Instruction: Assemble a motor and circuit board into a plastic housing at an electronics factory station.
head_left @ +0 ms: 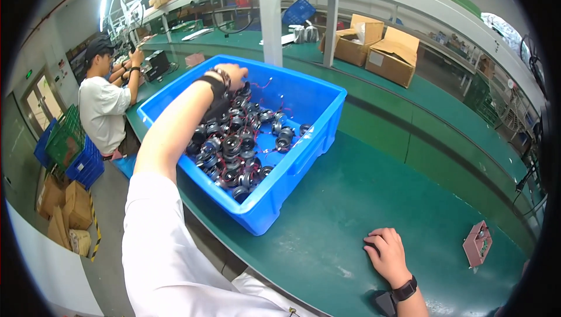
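Note:
A large blue plastic bin [311, 152] stands on the green workbench, holding many small round black motor-like parts [232, 144] with thin red wires. My left arm reaches across the bin, and my left hand [234, 75] is at its far side, just above the heaped parts. Its fingertips are mostly hidden, so whether they grip a part does not show. To the right of the bin, my right hand [388, 255] rests on the bench top with loosely bent fingers and a thumb held apart, nothing in it.
A small pink box [478, 244] with little parts sits at the bench's right. Opened cardboard cartons [392, 54] stand on the bench behind. A grey post [270, 16] rises behind the bin. At left, a co-worker [107, 98] stands near stacked crates [63, 141].

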Action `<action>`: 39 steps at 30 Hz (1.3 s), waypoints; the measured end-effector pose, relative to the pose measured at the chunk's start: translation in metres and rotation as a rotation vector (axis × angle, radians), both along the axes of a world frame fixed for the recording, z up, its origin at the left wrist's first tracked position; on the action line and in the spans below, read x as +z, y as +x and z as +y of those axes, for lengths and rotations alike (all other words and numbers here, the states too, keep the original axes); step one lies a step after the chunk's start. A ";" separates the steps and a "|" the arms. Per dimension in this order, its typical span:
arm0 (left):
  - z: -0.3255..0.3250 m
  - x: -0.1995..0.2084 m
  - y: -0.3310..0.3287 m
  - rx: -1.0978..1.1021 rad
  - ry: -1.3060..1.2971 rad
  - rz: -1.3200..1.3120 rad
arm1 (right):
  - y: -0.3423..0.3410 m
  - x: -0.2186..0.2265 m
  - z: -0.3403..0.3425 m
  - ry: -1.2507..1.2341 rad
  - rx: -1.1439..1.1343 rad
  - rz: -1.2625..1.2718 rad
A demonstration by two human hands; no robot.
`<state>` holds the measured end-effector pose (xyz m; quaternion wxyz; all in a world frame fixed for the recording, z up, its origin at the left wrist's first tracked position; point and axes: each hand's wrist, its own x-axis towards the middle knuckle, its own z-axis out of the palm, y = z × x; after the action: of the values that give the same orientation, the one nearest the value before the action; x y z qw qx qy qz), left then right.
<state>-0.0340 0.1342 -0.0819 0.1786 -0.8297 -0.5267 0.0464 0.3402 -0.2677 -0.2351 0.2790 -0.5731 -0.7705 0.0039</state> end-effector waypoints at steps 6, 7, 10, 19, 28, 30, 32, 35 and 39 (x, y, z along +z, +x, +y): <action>0.014 -0.048 -0.003 0.110 0.024 0.101 | 0.018 -0.005 -0.003 -0.081 -0.060 0.138; 0.017 -0.052 -0.006 0.127 0.012 0.074 | 0.018 -0.005 -0.002 -0.092 -0.056 0.151; 0.014 -0.049 -0.001 0.141 -0.017 0.033 | 0.019 -0.006 -0.003 -0.100 -0.067 0.148; 0.012 -0.056 0.007 0.140 0.130 0.245 | 0.018 -0.003 -0.001 -0.101 -0.072 0.140; 0.020 -0.060 0.002 0.089 0.064 0.272 | 0.017 -0.002 0.000 -0.111 -0.079 0.131; 0.023 -0.065 -0.002 0.098 0.079 0.293 | 0.014 -0.002 -0.001 -0.113 -0.077 0.124; 0.026 -0.069 -0.009 0.104 0.088 0.302 | 0.012 0.000 -0.002 -0.113 -0.074 0.119; 0.023 -0.069 -0.007 0.091 0.134 0.148 | 0.014 -0.002 -0.004 -0.112 -0.099 0.115; 0.021 -0.064 0.000 0.063 0.142 0.378 | 0.017 -0.003 -0.005 -0.137 -0.101 0.115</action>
<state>-0.0339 0.1556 -0.1460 0.3307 -0.7747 -0.5115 0.1696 0.3574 -0.2729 -0.2380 0.2830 -0.6276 -0.7213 0.0755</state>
